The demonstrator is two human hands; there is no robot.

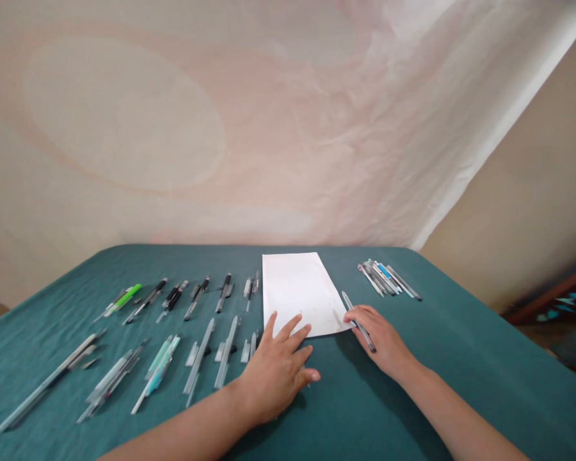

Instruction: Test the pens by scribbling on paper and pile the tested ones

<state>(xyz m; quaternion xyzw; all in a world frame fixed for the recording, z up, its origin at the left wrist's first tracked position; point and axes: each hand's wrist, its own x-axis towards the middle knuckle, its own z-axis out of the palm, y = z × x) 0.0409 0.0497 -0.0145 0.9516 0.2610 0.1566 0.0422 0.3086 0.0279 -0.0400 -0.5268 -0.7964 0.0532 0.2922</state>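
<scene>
Paper [295, 288]: here lies the white sheet, stretching from near the far edge of the table [465, 378] towards the hands, probably set in the middle so both can reach it.
Pen rows: two lines fill the left side, the back row [173, 297] towards the far left corner, the front row [112, 378] nearer the left edge, small clusters with gaps between, perhaps so each set of parts stays separate.
Pen bundle [388, 280]: over near the far right corner, a loose heap lying side by side, seemingly kept apart from those rows by the paper.
Left hand [278, 371]: fingers fanned wide, released, tips over the sheet's near edge; it looks like a steadying pose, though whether they press is unclear, and what the palm hides I cannot tell.
Right hand [381, 339]: thumb and fingers grasping one pen, right at the sheet's near right corner; whether they pinch that corner too, I cannot tell.
Pen [364, 334]: slanting across the right fingers, one end jutting past the fingertips towards the far edge, the darker end back below the hand, well apart from the left fingers.
</scene>
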